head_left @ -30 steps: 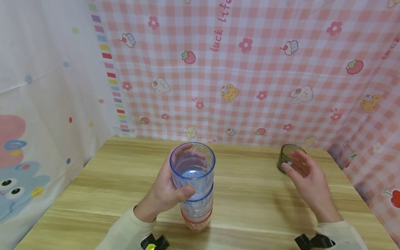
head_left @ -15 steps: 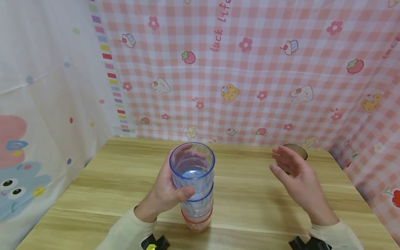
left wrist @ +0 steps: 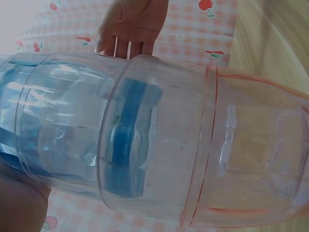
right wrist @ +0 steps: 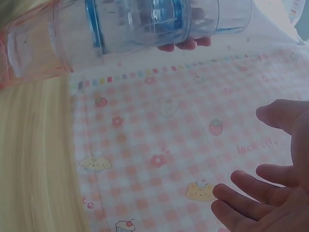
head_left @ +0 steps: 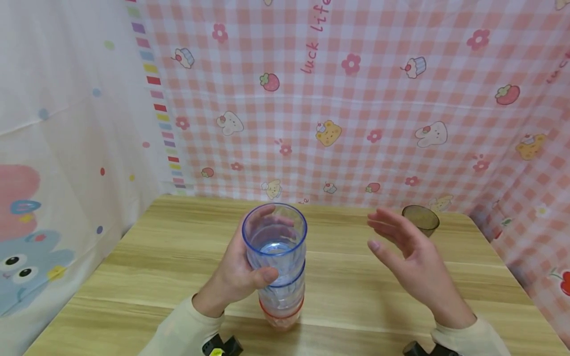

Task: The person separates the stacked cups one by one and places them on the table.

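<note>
A stack of clear plastic cups stands upright on the wooden table. Two blue-rimmed cups sit above a red-rimmed cup. My left hand grips the top cup from the left, thumb in front, with fingers showing through the wall behind. To the right of the stack, my right hand is in the air, fingers spread and holding nothing. Behind it a dark smoky cup stands near the back right, its lower part hidden by that hand. In the right wrist view, the stack crosses the top, apart from the right hand.
The wooden table ends at a pink checked cloth hanging along the back and right. A white printed cloth hangs on the left. Black wrist cameras are strapped over both pale sleeves.
My right hand has moved left, away from the smoky cup toward the stack, uncovering more of that cup's rim. The left hand and the stack have stayed in place.
</note>
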Action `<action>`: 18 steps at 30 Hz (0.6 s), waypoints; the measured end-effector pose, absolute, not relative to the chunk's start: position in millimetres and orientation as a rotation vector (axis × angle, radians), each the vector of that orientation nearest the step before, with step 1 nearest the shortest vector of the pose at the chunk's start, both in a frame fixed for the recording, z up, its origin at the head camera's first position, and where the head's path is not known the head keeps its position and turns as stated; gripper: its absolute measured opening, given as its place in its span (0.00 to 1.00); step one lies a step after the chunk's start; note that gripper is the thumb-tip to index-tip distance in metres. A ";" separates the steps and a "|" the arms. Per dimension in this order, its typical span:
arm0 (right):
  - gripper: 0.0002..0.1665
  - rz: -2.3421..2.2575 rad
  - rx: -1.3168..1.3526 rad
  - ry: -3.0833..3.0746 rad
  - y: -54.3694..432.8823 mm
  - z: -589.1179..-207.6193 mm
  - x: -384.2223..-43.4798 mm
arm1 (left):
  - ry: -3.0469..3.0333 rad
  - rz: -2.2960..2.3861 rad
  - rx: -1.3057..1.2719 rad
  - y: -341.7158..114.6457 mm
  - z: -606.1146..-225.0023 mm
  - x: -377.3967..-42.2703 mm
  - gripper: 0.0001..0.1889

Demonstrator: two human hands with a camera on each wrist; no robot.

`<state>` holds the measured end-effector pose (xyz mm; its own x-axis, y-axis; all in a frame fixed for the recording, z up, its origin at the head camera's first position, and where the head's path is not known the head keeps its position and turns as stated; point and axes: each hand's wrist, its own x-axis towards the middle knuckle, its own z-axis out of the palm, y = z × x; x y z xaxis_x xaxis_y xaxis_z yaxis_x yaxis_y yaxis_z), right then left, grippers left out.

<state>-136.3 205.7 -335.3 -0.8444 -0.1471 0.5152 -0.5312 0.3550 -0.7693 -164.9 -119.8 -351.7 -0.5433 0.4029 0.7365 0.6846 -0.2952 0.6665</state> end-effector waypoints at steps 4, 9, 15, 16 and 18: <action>0.35 1.502 0.625 -2.254 199.9 -331.7 -133.1 | -1.720 -1.922 -1.372 -120.5 -352.1 -164.9 0.46; 0.35 1.506 0.684 -2.247 192.8 -328.0 -129.8 | -1.719 -1.929 -1.379 -120.4 -352.4 -164.7 0.45; 0.36 1.578 0.787 -2.192 182.6 -327.0 -128.5 | -1.726 -1.936 -1.369 -120.1 -352.6 -163.9 0.46; 0.36 1.597 0.806 -2.175 180.5 -326.9 -128.3 | -1.729 -1.936 -1.366 -120.1 -352.7 -163.9 0.47; 0.36 1.628 0.843 -2.150 176.3 -326.4 -127.5 | -1.736 -1.933 -1.363 -120.3 -353.2 -164.1 0.47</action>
<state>-127.5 176.3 -326.4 -0.7770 -0.2638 0.5715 -0.6216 0.1789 -0.7626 -164.1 -120.3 -353.2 -0.5516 0.4075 0.7277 0.6797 -0.2860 0.6754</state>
